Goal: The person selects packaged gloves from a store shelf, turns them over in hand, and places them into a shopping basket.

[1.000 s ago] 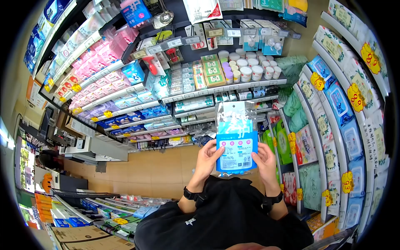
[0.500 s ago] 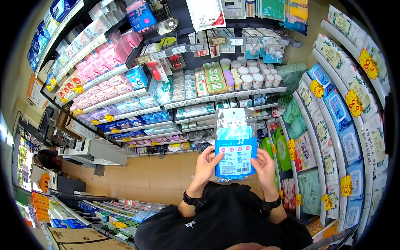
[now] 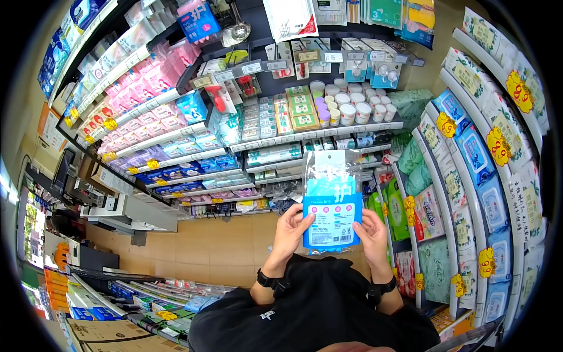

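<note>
A blue plastic packet (image 3: 332, 214) with a clear top and a hanging hole is held upright in front of my chest. Printed text, a row of pink circles and a barcode face me; what is inside cannot be made out. My left hand (image 3: 290, 233) grips its left edge, thumb on the front and fingers behind. On the opposite edge, my right hand (image 3: 373, 236) pinches it the same way. Both wrists wear dark bands.
Ahead stands a shelf with white-lidded tubs (image 3: 347, 111) and hanging goods. Pink packs (image 3: 143, 88) fill the left shelving. Close on my right, curved racks carry blue wipe packs (image 3: 476, 154). Cardboard boxes (image 3: 105, 331) lie at lower left, beside the tiled floor (image 3: 193, 243).
The packet has tilted very slightly in my hands and the glare on its clear top has shifted. Both hands keep their hold in nearly the same place.
</note>
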{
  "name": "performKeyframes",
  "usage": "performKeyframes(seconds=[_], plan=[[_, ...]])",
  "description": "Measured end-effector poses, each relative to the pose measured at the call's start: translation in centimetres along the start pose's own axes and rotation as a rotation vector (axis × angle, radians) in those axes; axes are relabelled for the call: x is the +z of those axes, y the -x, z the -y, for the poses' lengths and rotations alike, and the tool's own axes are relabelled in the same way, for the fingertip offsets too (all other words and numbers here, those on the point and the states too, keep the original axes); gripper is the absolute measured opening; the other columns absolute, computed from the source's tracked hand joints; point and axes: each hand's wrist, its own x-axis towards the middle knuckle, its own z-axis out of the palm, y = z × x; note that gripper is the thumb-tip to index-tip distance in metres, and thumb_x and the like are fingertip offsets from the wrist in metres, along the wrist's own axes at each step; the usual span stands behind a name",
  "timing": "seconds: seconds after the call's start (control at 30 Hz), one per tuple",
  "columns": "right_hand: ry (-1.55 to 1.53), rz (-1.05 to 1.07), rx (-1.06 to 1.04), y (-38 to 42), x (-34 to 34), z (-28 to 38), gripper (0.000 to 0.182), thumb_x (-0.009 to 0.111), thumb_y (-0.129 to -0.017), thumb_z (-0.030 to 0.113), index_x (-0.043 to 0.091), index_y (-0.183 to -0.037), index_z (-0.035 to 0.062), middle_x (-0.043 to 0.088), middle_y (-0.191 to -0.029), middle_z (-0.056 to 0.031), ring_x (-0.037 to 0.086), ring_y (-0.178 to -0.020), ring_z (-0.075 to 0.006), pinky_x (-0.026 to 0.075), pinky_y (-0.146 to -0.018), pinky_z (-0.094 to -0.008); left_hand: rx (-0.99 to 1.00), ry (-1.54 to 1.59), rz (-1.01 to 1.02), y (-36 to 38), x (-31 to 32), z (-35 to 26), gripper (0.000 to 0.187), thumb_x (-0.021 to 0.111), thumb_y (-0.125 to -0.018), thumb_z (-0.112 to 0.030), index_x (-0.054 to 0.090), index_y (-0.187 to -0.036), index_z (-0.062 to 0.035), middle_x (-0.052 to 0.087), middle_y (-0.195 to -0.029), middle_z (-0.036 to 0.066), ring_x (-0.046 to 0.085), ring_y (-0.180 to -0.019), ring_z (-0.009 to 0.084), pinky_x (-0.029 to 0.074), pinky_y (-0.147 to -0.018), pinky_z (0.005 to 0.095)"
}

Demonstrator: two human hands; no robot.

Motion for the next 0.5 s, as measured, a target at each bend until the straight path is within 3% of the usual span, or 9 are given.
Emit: performKeyframes(seconds=[0.5], plan=[[-0.005, -0.008, -0.014, 0.22, -0.35, 0.57, 0.035, 0.062, -0.093, -0.002, 0.052, -0.126, -0.0059, 0.067, -0.115, -0.0132, 0.064, -0.106, -0.0152, 0.049, -0.093, -0.0269, -0.001, -0.019, 0.021, -0.34, 0.61, 0.05, 0.026, 0.062, -0.098, -0.007, 0.055, -0.121, 0.0014, 0.073, -0.105, 0.012, 0.068, -0.094, 0.0103, 0.053, -0.085, 0.0243]])
